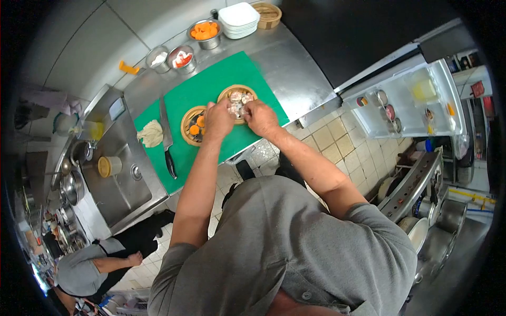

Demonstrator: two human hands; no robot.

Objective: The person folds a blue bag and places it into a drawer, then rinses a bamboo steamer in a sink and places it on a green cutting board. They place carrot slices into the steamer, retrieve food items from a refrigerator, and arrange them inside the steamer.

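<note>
My left hand [219, 120] and my right hand [261, 118] meet over the right bamboo steamer [222, 96] with fingers curled in. Between their fingertips is a pale dumpling [235, 109], pinched from both sides. Other dumplings [241, 97] sit in the same steamer, just beyond my fingers. Beside my left hand stands a second bamboo steamer [184, 134] holding orange slices [195, 129] that look like carrot; my hand hides part of its right side. Both steamers rest on a green cutting board [184, 97].
A black-handled knife [167, 137] and a crumpled cloth [151, 134] lie left on the board. Behind it stand metal bowls [205, 45], stacked white plates [239, 21] and another steamer [268, 17]. A sink [118, 184] is left, an opened fridge door [411, 100] right. Another person [89, 268] stands lower left.
</note>
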